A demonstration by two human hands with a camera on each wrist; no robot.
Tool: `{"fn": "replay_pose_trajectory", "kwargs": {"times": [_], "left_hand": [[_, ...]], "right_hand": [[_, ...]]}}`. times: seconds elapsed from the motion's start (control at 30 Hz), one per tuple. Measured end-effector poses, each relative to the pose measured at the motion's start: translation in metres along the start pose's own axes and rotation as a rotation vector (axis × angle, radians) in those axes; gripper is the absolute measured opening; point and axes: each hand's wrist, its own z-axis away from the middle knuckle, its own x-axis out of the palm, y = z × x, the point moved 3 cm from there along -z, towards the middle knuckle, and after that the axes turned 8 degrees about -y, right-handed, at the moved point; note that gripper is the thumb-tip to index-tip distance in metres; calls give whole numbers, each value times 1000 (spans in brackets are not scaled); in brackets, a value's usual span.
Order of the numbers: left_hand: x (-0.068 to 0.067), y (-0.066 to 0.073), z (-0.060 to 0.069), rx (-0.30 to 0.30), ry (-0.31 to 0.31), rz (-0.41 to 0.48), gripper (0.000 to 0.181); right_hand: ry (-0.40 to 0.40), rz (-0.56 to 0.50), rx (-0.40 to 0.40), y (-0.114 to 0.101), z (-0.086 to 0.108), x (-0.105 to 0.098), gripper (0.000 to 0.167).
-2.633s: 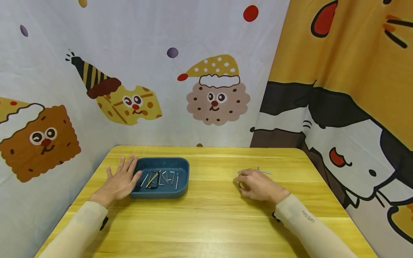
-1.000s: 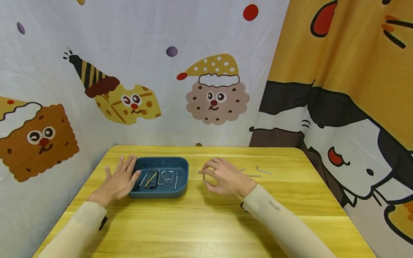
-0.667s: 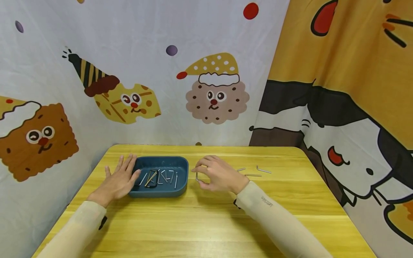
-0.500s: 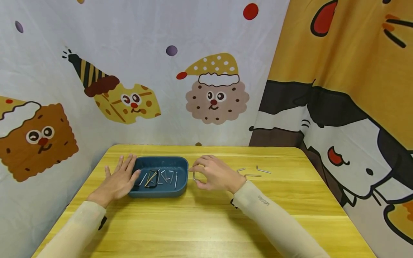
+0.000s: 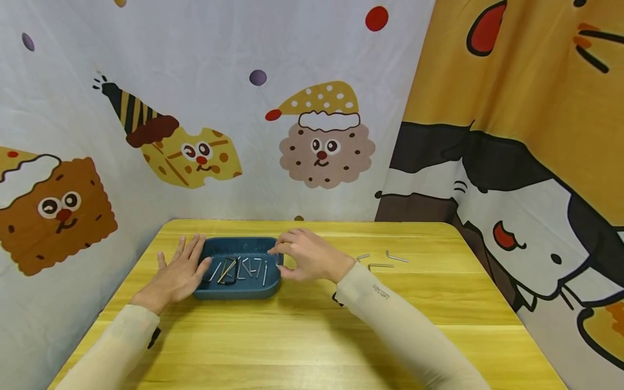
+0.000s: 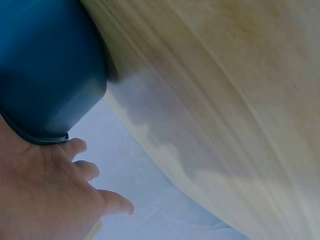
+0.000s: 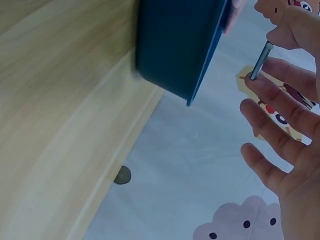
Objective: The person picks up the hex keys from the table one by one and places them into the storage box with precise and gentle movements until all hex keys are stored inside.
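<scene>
A dark blue tray (image 5: 238, 294) stands on the table, with several L-shaped hex keys (image 5: 265, 273) and a black rectangular piece lying in it. My left hand (image 5: 171, 279) rests spread against the tray's left side, its palm touching the rim in the left wrist view. Over the tray's right rim, my right hand (image 5: 309, 255) pinches a hex key (image 7: 261, 61) between thumb and fingertips. In the right wrist view only a short silver length of this key shows, and the other fingers are loosely bent.
Three loose hex keys (image 5: 381, 265) lie on the yellow wooden table (image 5: 312, 341), to the right of my right hand. A printed curtain (image 5: 234, 206) hangs behind the table's back edge.
My right hand took up a hex key from the group at the right and carried it left, up to the tray's right rim. The left hand has stayed at the tray.
</scene>
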Motion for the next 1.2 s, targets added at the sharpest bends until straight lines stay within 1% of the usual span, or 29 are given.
{"fn": "replay_pose_trajectory", "kwargs": {"times": [0.27,0.4,0.63,0.77,0.87,1.0,1.2], "left_hand": [[-1,0,-1,5,2,-6,83],[-1,0,-2,2,0,-11,84],[-1,0,-2,4,2,-10,84],[-2,0,-1,4,3,-13,84],[-2,0,-1,5,1,-9,84],[-1,1,0,4,-1,-4,84],[0,0,-1,2,-1,-2,84]], "right_hand": [[-59,-21,2,-2,-19,-4,38],[-67,-32,-14,-3,-27,-4,38],[-109,-1,-1,-4,-40,-6,41],[-125,14,0,-5,-47,-6,40],[-144,5,1,-5,-51,-6,39],[-179,-26,15,-4,-57,-5,40],[-249,-54,58,-3,-67,-4,43]]}}
